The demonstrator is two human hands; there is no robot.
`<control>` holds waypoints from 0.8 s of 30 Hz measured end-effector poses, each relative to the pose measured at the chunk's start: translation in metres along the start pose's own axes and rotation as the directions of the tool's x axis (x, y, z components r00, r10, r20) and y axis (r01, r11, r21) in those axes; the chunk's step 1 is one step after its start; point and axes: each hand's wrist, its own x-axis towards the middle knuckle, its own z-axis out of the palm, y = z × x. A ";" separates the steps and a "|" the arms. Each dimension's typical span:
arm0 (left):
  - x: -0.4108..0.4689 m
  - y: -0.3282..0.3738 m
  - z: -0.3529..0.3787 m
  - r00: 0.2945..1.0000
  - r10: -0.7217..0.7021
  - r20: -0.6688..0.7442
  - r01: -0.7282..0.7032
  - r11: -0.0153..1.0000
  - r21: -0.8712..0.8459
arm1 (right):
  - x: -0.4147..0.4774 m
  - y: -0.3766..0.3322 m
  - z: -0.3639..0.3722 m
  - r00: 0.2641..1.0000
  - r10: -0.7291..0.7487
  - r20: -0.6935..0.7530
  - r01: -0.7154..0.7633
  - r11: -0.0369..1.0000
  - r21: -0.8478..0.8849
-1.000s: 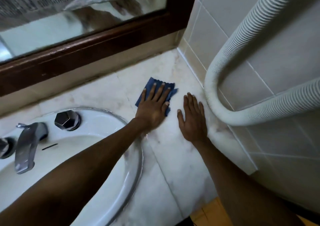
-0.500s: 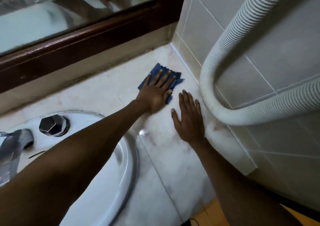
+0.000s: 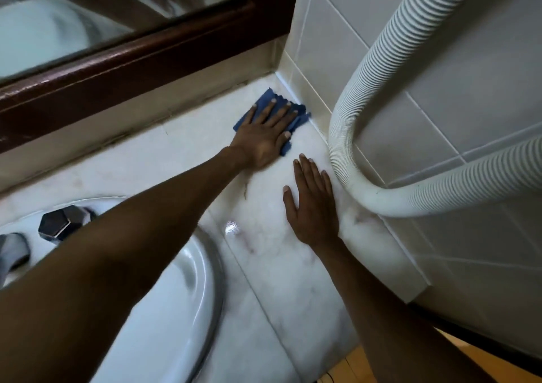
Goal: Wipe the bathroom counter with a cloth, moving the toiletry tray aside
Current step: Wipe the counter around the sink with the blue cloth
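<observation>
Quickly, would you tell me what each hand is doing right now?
Left hand: open, flat on the blue cloth.
Right hand: open, flat on the counter.

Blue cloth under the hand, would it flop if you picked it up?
Probably floppy: the blue cloth lies thin and creased under the left hand. Likely light. It should slide easily on the smooth marble counter.

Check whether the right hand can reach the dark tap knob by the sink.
Probably not directly: the right hand lies flat on the counter near the hose, and the left arm, with the left hand pressing the cloth, stretches across between it and the knob.
</observation>
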 end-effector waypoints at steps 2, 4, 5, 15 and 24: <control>0.000 -0.019 -0.006 0.995 0.101 0.028 -0.101 0.995 0.019 | -0.001 0.000 -0.001 1.000 -0.002 0.004 0.002 1.000 0.008; 0.012 -0.039 -0.016 0.993 0.115 0.038 -0.116 0.992 0.047 | 0.000 0.000 -0.001 1.000 -0.003 0.000 0.003 1.000 0.001; 0.020 -0.045 -0.021 0.997 0.073 0.037 -0.074 0.996 0.045 | 0.000 0.000 -0.001 1.000 -0.004 -0.002 0.004 1.000 -0.003; -0.086 -0.049 -0.003 0.999 0.012 -0.040 -0.011 1.000 0.022 | -0.001 0.002 0.002 0.999 -0.016 -0.031 0.018 0.998 0.055; -0.116 -0.050 0.005 0.860 -0.496 -0.117 0.489 0.868 -0.086 | -0.005 0.001 0.003 1.000 -0.016 0.021 0.017 0.999 -0.039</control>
